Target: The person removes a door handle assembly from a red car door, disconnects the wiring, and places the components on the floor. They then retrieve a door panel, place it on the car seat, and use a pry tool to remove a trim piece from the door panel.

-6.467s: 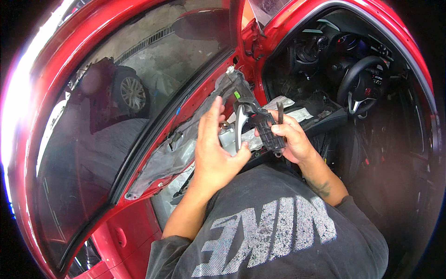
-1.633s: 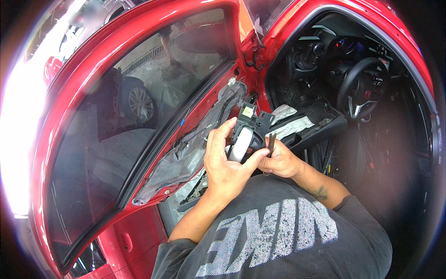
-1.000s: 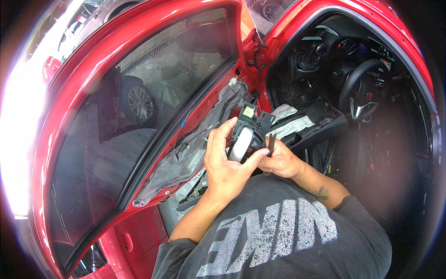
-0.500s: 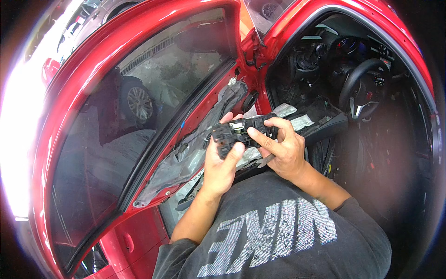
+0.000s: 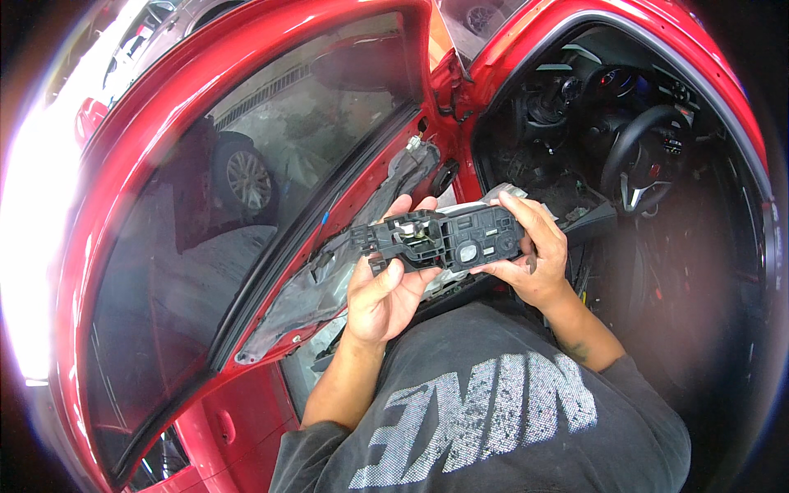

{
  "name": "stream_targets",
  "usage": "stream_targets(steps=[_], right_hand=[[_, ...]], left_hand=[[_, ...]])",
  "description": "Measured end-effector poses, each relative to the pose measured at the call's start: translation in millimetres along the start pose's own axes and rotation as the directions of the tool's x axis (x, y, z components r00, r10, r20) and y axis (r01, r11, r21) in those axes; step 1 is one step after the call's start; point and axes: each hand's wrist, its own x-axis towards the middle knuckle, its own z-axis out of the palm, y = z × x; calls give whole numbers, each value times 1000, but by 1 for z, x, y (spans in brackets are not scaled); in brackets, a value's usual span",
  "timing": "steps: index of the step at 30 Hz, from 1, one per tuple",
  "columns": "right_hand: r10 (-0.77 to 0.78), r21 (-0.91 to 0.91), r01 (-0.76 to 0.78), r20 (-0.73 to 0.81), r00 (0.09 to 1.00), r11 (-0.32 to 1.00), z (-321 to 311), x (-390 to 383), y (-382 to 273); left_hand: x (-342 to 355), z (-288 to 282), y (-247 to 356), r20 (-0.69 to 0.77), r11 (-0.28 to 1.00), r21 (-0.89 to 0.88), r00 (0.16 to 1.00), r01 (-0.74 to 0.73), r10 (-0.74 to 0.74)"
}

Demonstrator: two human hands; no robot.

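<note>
A black plastic car inner door handle assembly (image 5: 485, 234) is held level in front of my chest, its ribbed back and a small metal mechanism facing up. My left hand (image 5: 378, 302) grips its left end, thumb along the near edge and fingertips showing past the far edge. At the other end, my right hand (image 5: 544, 255) pinches it between the thumb below and fingers on the far side. A small dark grey piece shows against the right palm; I cannot make out what it is.
The red car door (image 5: 234, 329) stands open on the left, its inner side stripped to a grey sheet (image 5: 288, 304) with a blue-tipped cable (image 5: 325, 218). To the right are the dark cabin and steering wheel (image 5: 645, 164). A red door pillar (image 5: 450, 90) rises ahead.
The handle assembly has been turned to lie flatter, showing more of its back. My right hand has shifted right to its end, its fingers no longer over the middle.
</note>
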Motion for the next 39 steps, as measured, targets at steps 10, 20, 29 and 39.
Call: stream_targets(steps=[10,20,29,39], right_hand=[[19,14,-19,10,1000,1000,-3,-4,2],[113,55,-112,-13,993,992,-1,-17,11],[-243,255,188,206,948,948,-7,-12,8],[-260,4,263,164,952,965,-4,29,-27]], left_hand=[[0,4,-2,-20,1000,-15,1000,15,-15],[0,2,-6,-25,999,39,999,38,-37],[1,-7,1,-156,947,321,986,2,51],[0,10,4,-140,865,488,989,118,-56]])
